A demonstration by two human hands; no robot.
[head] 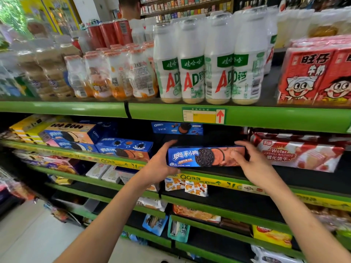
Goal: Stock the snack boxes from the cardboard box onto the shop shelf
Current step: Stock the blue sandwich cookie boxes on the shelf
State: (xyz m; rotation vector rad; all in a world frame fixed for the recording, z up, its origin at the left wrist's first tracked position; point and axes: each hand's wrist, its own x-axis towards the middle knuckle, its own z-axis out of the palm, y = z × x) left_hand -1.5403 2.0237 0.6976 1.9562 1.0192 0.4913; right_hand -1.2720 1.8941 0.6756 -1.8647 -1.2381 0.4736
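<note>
While "OREO" shows behind, both hands' [161, 164] [252, 166] grip holds a blue Oreo box [201, 156].

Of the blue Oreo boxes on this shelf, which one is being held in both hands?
The long blue Oreo box at the shelf's front edge, left hand on one end, right hand on the other. The stacked Oreo boxes further left and the rear box are untouched.
</note>
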